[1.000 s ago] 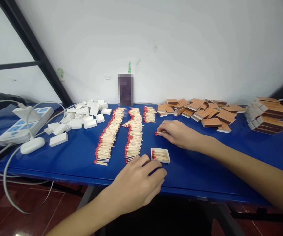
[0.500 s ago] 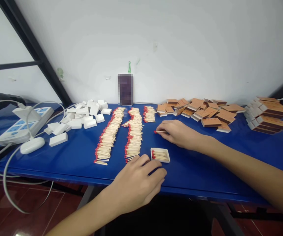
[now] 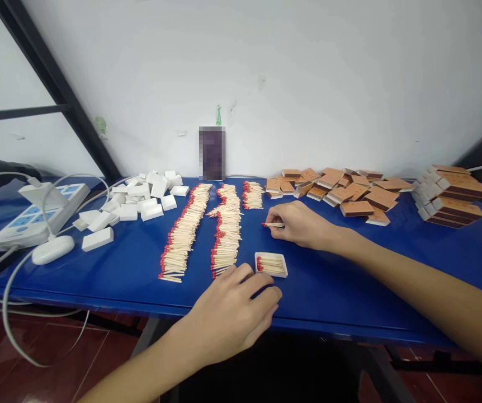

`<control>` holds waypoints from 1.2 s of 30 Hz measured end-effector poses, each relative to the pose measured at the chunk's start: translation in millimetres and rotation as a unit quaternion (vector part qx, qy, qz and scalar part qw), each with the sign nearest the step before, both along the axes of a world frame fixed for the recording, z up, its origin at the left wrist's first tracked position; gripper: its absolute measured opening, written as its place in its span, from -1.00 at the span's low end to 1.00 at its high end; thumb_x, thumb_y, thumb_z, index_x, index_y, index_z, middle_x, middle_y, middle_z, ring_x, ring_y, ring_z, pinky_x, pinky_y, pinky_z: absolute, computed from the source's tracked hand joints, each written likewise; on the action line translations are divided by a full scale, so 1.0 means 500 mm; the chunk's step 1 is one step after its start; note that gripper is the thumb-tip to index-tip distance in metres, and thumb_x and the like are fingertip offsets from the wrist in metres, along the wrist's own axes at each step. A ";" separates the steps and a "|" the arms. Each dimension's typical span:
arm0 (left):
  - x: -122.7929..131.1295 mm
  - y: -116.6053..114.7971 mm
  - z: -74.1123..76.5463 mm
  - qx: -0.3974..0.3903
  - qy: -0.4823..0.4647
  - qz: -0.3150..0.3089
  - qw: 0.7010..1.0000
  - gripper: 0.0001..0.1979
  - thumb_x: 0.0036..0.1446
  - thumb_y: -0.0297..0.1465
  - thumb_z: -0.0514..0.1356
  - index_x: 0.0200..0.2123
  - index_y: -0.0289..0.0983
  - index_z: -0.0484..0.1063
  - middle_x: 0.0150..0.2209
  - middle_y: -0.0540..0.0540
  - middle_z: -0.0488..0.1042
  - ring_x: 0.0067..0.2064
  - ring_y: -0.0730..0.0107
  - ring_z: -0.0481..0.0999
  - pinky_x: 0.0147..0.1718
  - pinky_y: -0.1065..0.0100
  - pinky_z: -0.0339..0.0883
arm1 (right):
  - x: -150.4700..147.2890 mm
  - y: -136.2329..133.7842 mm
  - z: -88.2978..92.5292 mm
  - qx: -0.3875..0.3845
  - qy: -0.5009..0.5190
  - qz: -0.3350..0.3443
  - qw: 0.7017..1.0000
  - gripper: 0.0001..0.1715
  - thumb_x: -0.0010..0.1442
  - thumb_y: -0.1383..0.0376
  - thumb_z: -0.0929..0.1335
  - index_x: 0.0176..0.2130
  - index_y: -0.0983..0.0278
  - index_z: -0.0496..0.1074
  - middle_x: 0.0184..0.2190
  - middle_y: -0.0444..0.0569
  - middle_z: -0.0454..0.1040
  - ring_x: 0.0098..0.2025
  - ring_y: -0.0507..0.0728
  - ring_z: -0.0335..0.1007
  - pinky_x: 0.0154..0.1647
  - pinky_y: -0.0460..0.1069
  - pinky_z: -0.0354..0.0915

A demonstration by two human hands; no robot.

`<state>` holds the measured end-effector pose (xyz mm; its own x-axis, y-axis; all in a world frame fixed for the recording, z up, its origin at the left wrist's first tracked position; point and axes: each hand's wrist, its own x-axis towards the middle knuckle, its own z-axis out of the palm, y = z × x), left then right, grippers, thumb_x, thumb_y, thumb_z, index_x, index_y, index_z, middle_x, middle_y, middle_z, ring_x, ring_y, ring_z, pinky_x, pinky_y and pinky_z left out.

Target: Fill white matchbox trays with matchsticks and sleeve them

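Observation:
My right hand [image 3: 297, 224] is closed in a pinch on a few matches [image 3: 273, 225], their red heads poking out to the left. Below it, a white matchbox tray [image 3: 285, 267] lies on the blue table with a layer of matches inside, red heads at the left. My left hand [image 3: 241, 308] rests at the tray's near side, fingers bent and a little apart, nothing visible in it; whether a fingertip touches the tray I cannot tell. Left of the tray run two long rows of loose matches [image 3: 182, 235] [image 3: 228, 235], and a short row [image 3: 253, 196] lies farther back.
White empty trays [image 3: 151, 193] are heaped at the back left, beside a power strip [image 3: 39, 215] with cables. Brown matchbox sleeves [image 3: 356, 193] lie piled at the back right. Stacked matchboxes [image 3: 454, 196] stand at the far right. A blurred dark rectangle [image 3: 213, 152] leans against the wall.
The whole view has shifted slightly left. Both hands hold nearly the same positions, and the right hand still pinches the matches.

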<state>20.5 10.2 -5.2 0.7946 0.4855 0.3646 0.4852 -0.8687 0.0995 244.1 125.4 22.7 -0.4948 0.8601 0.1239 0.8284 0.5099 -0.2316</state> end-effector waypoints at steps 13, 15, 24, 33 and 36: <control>-0.002 -0.003 0.005 -0.008 0.013 0.007 1.000 -0.84 0.36 -0.42 0.07 -0.07 -0.26 0.40 -0.06 -0.09 0.49 -0.13 0.23 0.39 -0.11 0.18 0.41 | -0.023 -0.099 0.051 -0.114 0.122 0.059 0.984 -0.93 0.07 0.31 0.40 -0.39 0.26 0.52 -0.53 -0.16 0.53 -0.50 0.00 0.36 -0.49 -0.11 0.21; -0.003 -0.004 0.003 -0.008 0.015 0.008 1.000 -0.83 0.37 -0.42 0.05 -0.06 -0.26 0.40 -0.06 -0.09 0.49 -0.13 0.23 0.39 -0.12 0.18 0.41 | -0.027 -0.111 0.050 -0.121 0.118 0.069 0.983 -0.92 0.09 0.29 0.40 -0.39 0.25 0.52 -0.53 -0.18 0.52 -0.50 -0.01 0.33 -0.49 -0.11 0.19; -0.001 -0.001 0.001 -0.006 0.012 0.005 1.000 -0.82 0.37 -0.41 0.05 -0.06 -0.27 0.41 -0.07 -0.10 0.49 -0.13 0.22 0.40 -0.11 0.16 0.41 | -0.032 -0.120 0.040 -0.106 0.067 0.091 0.988 -0.85 0.15 0.28 0.37 -0.40 0.24 0.55 -0.60 -0.18 0.45 -0.55 -0.02 0.18 -0.52 -0.10 0.10; -0.002 -0.002 -0.001 0.005 -0.002 0.002 1.000 -0.83 0.35 -0.42 0.07 -0.07 -0.28 0.42 -0.10 -0.11 0.50 -0.12 0.21 0.41 -0.11 0.17 0.42 | -0.031 -0.133 0.056 -0.103 0.060 0.095 0.988 -0.81 0.21 0.28 0.37 -0.29 0.22 0.62 -0.39 -0.10 0.63 -0.41 0.04 0.47 -0.42 -0.08 0.24; -0.002 -0.002 0.000 0.006 -0.005 -0.001 1.000 -0.83 0.34 -0.43 0.09 -0.06 -0.28 0.42 -0.08 -0.11 0.50 -0.11 0.21 0.42 -0.09 0.18 0.41 | -0.027 -0.132 0.059 -0.085 0.063 0.103 0.989 -0.84 0.20 0.29 0.38 -0.30 0.22 0.61 -0.37 -0.11 0.63 -0.38 0.04 0.48 -0.37 -0.09 0.26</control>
